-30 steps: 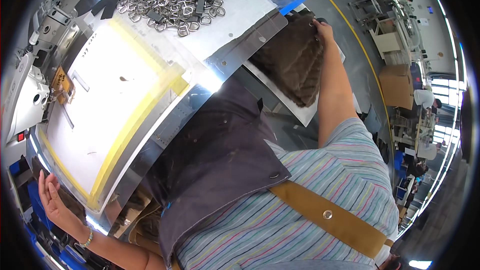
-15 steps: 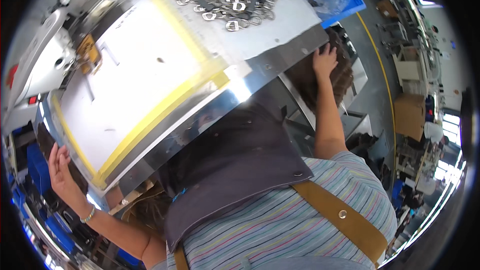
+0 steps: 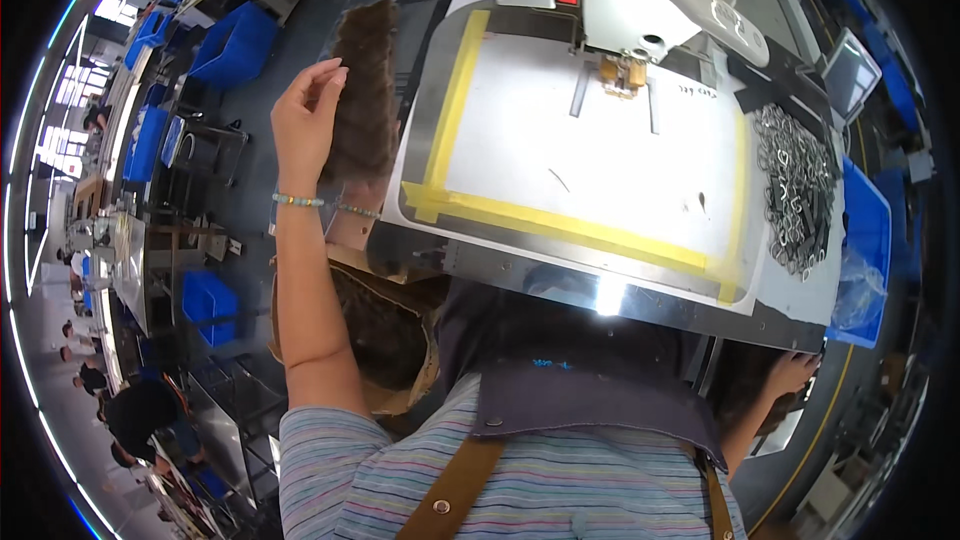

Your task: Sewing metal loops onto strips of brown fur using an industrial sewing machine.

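My left hand (image 3: pixel 305 130) is raised beside a long strip of brown fur (image 3: pixel 365 90) at the left end of the machine table. Its fingers are loosely bent, with the thumb close to the fingertips, and nothing shows between them. A beaded bracelet (image 3: pixel 298 201) circles that wrist. Down at the right, below the table's edge, my right hand (image 3: pixel 793 376) is bent over the edge of a dark brown fur piece (image 3: pixel 745 380). Much of that fur is hidden by the table and my arm. A white work plate (image 3: pixel 560 150) edged with yellow tape lies between my hands.
A white sewing machine (image 3: pixel 640 0) stands behind the plate. Metal clasps on dark straps (image 3: pixel 795 190) are heaped at the table's right, near a blue bin (image 3: pixel 868 250) with clear plastic. An open box (image 3: pixel 420 380) of fur sits below left. Other people work far left.
My view has swung to the left. My left hand has bent its fingers near the fur strip. My right hand stays at the fur below the table's right edge.
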